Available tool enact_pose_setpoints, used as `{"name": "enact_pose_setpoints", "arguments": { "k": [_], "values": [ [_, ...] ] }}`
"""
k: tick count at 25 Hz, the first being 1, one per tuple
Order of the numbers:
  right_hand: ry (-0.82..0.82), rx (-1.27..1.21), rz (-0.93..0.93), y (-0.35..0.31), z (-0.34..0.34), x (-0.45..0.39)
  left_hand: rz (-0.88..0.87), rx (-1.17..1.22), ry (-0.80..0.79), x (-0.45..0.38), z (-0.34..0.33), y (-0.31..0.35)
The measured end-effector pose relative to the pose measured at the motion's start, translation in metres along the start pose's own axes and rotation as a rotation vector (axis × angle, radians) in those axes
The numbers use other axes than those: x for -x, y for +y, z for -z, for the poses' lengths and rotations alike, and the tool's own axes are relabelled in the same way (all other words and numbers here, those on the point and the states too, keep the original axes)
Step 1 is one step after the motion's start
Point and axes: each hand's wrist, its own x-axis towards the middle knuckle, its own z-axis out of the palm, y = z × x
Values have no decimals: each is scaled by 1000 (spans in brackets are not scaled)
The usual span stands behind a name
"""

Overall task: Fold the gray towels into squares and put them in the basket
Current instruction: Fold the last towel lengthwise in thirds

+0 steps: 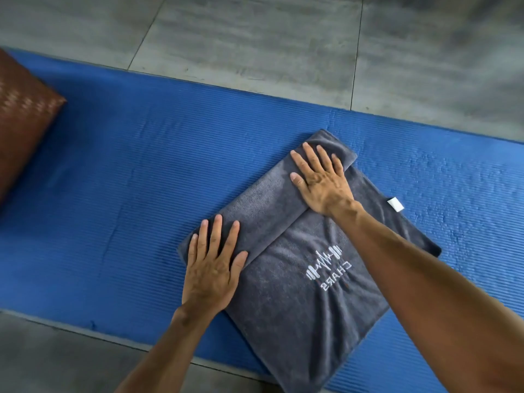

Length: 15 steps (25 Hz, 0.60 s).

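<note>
A gray towel [300, 304] with a white embroidered logo lies folded on a blue mat [113, 194], its far-left part turned over into a band. My left hand [212, 268] rests flat, fingers spread, on the near end of that folded band. My right hand [319, 180] presses flat on the band's far end, near the towel's top corner. Neither hand grips the cloth. A small white label [395, 205] sticks out at the towel's right edge. No basket is in view.
A brown woven cushion-like object [22, 114] sits at the left edge on the mat. Gray floor tiles [255, 38] lie beyond the mat and at the near left corner. Bare mat stretches left of the towel.
</note>
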Motion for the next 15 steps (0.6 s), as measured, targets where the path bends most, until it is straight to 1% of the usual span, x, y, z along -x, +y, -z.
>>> {"name": "enact_pose_setpoints", "arguments": {
  "k": [3,4,6,8,10,12,14,15],
  "values": [
    [33,16,8,0,16,-4,-14,111,-4,-5,9,-5],
    [53,46,31,1,25,-6,11,172,-8,-8,14,-7],
    [37,84,87,9,43,-13,114,248,3,-14,24,-11],
    [1,14,129,21,55,-22,208,247,-27,-19,40,-12],
    [-20,-51,153,29,58,-29,253,188,-116,-26,55,-13],
    [-74,-10,169,24,59,-34,305,133,-198,-33,66,-15],
    [-101,43,151,15,61,-37,356,138,-223,-38,71,-17],
    [-87,36,121,13,63,-38,370,154,-229,-39,72,-18]
  ]
}}
